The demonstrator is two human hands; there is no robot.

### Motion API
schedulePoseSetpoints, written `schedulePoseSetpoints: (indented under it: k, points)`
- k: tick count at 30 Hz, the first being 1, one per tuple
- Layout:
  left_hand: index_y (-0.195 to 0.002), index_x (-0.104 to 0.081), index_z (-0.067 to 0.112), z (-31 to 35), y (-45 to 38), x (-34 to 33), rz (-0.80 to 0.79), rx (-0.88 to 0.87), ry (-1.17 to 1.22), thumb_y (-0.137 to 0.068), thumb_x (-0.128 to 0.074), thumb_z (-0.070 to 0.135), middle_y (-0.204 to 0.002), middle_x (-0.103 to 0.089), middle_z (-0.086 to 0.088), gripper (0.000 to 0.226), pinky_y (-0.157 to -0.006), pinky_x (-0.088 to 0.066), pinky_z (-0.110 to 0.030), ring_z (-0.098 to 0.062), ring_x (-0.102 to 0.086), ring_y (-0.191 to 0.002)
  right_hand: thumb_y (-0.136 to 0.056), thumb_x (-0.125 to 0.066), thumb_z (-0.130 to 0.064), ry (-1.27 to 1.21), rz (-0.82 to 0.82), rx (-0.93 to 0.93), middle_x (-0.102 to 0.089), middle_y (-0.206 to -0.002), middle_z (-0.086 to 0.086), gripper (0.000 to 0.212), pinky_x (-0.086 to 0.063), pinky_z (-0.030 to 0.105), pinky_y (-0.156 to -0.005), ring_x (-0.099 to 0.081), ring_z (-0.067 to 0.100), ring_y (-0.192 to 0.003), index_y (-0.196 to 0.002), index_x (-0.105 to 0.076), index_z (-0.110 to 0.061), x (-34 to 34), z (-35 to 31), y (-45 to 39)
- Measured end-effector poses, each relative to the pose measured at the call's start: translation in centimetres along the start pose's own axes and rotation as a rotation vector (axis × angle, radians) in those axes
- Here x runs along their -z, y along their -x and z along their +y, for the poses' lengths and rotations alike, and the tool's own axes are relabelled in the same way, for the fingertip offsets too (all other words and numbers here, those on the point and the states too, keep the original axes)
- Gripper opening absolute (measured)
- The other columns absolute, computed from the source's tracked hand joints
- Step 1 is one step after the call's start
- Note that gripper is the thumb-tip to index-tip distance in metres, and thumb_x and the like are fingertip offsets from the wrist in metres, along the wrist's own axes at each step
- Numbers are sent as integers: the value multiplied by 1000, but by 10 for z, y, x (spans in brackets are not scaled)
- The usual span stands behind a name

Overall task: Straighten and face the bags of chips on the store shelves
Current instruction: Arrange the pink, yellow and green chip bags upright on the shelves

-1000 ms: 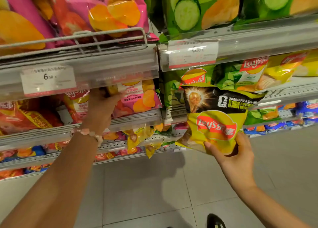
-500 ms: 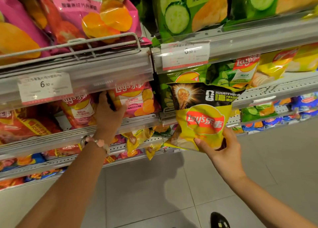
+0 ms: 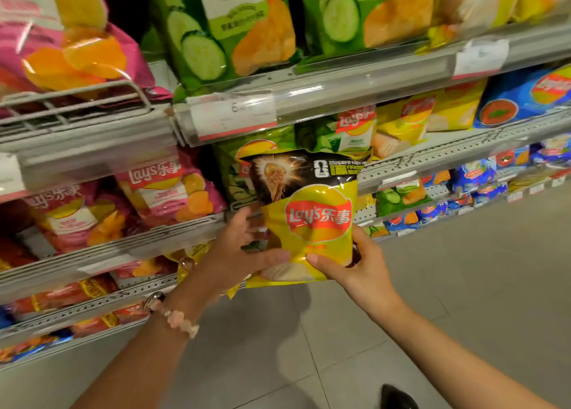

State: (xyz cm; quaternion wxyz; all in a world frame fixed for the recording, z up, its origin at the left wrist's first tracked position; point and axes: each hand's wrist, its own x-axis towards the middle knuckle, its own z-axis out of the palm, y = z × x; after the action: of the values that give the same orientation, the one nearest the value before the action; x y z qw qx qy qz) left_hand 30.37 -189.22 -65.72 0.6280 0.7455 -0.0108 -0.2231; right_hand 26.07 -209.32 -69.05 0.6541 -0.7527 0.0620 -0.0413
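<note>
We are holding a yellow Lay's chip bag [image 3: 309, 220] upright in front of the shelves, facing us, out in the aisle just ahead of the second shelf's front rail [image 3: 173, 232]. Its lower part is showing bright glossy yellow with the red Lay's banner logo across a yellow disc, and its top band is showing black with a glowing golden trophy picture and white and green print. The foil is looking puffed and slightly crinkled, and pale chips are printed near the bottom edge.

Our left hand [image 3: 238, 254] is gripping the bag's lower left side, the thumb lying across the front near the bottom and the fingers curling behind the left edge. A pink bead bracelet [image 3: 176, 316] is circling that wrist. Our right hand [image 3: 355, 263] is pinching the lower right corner, thumb pressed on the front and fingers wrapped behind, where we cannot tell how they lie.

Behind the bag, green cucumber-flavour bags [image 3: 340, 133] are standing on the second shelf, with pink bags [image 3: 167, 189] to the left and more yellow bags [image 3: 401, 121] and blue bags [image 3: 525, 96] to the right. Larger green cucumber bags [image 3: 234, 25] are filling the top shelf above a price tag [image 3: 231, 115]. Grey floor tiles [image 3: 463, 285] are lying below.
</note>
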Motion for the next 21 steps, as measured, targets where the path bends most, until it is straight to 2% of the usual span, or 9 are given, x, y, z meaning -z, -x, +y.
schedulePoseSetpoints:
  k: [2,4,6,9,11,13,15,18,21]
  points:
    - [-118,-51,31,8,-9,-20,-6,23,22,-30,-92,53,-117,-67,7,100,-87,-53,-33,-11,-64,-107,-53,-80,-51,-10,-13,-2,-68,-101,2,55,-54,39,-82,-64,23,-99,-101,-64,-28,15,2,-1]
    - [-112,-53,29,18,-16,-42,3,21,20,-45,-93,34,-110,-70,5,78,-78,-55,-28,-13,-68,-99,-53,-80,-50,-15,-37,0,-67,-104,4,57,-54,39,-84,-63,23,-100,-103,-64,-28,36,4,-3]
    - [-112,-53,18,28,-22,-67,6,22,40,-59,-90,13,-105,-71,-1,65,-65,-54,-21,-13,-69,-88,-51,-82,-47,-13,-63,-23,-66,-108,4,63,-54,31,-82,-63,16,-100,-107,-60,-28,61,3,-6]
    - [-113,-55,13,39,-31,-105,-4,12,33,-62,-86,9,-96,-73,-1,60,-60,-54,-21,-12,-70,-83,-55,-81,-29,-96,-137,-115,-65,-105,-7,65,-52,16,-71,-63,-2,-93,-113,-53,-27,106,-1,-11]
    - [-110,-56,19,47,-39,-129,-7,8,29,-64,-82,7,-91,-72,3,54,-53,-51,-18,-7,-69,-75,-60,-77,-30,-116,-196,-149,-67,-104,-12,60,-51,17,-71,-63,-2,-96,-115,-53,-31,139,-2,-17]
    - [-107,-55,21,54,-49,-154,-12,14,66,-63,-81,7,-93,-71,1,53,-50,-50,-19,-9,-69,-73,-64,-80,-32,-98,-225,-156,-68,-106,-11,58,-52,19,-72,-63,5,-101,-116,-57,-31,171,-2,-25]
    - [-112,-56,18,62,-60,-179,0,8,85,-58,-82,10,-101,-71,-4,60,-53,-52,-22,-15,-71,-83,-68,-82,-29,-97,-203,-139,-69,-106,-4,54,-49,15,-73,-63,6,-99,-116,-60,-20,200,-2,-34]
    - [-114,-56,17,72,-80,-216,42,-9,130,-52,-82,14,-105,-72,-4,68,-71,-58,-33,-20,-70,-95,-72,-76,-16,-108,-130,-117,-69,-101,0,43,-49,12,-72,-63,0,-88,-113,-61,-13,237,-3,-50]
    - [-110,-57,18,76,-103,-246,56,-29,150,-52,-81,17,-102,-73,-1,63,-74,-58,-31,-15,-70,-94,-67,-83,-25,-91,-68,-113,-71,-98,3,48,-54,24,-77,-66,9,-90,-108,-61,-17,264,2,-69]
